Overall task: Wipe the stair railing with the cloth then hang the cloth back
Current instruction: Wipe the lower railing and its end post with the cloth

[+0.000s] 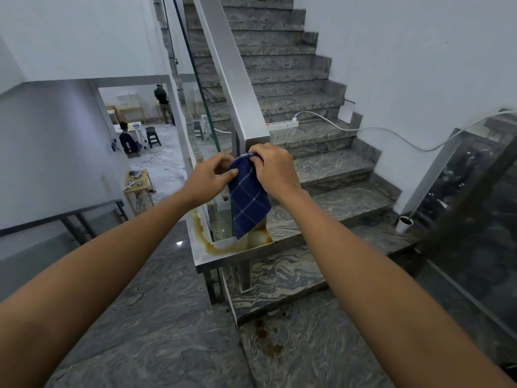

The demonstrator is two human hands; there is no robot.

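Right hand (pixel 270 169): clasps the cloth's top fold, bunching it for grip.
Left hand (pixel 208 179): pinches the cloth's left edge, steadying it.
Cloth (pixel 247 200): hangs free, just below the railing's lower end.
Railing (pixel 232 71): steel handrail rising up the stairs.

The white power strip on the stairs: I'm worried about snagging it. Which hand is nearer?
Right. The right hand grips the cloth just below the power strip; the left hand is farther left and lower.
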